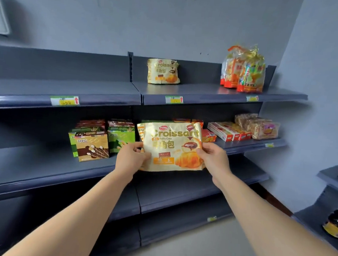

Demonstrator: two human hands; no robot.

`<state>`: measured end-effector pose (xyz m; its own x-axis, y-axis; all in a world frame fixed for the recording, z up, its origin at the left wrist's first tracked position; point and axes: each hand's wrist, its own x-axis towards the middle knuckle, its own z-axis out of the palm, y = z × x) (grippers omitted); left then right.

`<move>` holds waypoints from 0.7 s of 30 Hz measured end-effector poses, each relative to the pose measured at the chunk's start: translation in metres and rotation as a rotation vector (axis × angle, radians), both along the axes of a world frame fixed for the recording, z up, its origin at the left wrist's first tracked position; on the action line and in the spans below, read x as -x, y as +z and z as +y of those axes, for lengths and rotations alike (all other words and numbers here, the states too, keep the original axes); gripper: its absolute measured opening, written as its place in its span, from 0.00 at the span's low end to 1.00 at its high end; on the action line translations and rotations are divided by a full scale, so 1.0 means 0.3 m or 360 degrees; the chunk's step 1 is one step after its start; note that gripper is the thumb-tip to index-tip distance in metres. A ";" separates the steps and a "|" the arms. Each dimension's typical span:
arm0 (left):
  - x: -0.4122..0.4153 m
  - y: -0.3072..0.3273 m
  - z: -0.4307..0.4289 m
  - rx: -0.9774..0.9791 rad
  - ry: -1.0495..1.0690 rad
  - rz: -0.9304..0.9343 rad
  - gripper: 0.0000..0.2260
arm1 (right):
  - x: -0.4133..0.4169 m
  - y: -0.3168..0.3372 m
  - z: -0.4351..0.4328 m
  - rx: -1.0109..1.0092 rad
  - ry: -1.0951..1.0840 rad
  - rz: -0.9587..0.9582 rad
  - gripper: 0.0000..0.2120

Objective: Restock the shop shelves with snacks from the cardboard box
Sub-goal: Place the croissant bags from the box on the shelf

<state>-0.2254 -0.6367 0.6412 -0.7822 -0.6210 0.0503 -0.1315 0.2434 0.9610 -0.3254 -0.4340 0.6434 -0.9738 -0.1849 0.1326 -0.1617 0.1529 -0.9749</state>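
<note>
Croissant bag (172, 146) upright between hands; left hand (131, 155), right hand (212, 157) grip its side edges.

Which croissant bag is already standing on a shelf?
The croissant bag standing on the top shelf, untouched. The nearer croissant bag is gripped at its sides by the left hand and right hand.

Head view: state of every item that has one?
Held bag, upright, label toward camera, gripped at both side edges.
Left hand, grips the bag's left edge.
Right hand, grips its right edge.
Shelf bag, standing on the top shelf against the back panel.
Orange bags, upright at that shelf's right end.
Green boxes, stacked on the middle shelf.
Red boxes, lying flat on the middle shelf.
Bottle, upright on the side rack.
</note>
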 end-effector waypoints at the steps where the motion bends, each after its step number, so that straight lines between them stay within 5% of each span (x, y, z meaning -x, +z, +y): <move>1: 0.029 0.019 -0.020 0.0006 0.0017 0.0007 0.16 | 0.031 0.021 -0.020 0.0010 0.0002 0.0016 0.15; 14: 0.481 0.344 -0.171 0.0077 0.0193 0.0298 0.09 | 0.548 0.345 -0.206 0.0129 0.0106 0.0375 0.17; 21: 0.734 0.433 -0.300 0.0102 0.0222 0.0314 0.16 | 0.791 0.436 -0.345 0.0124 0.0176 0.0396 0.18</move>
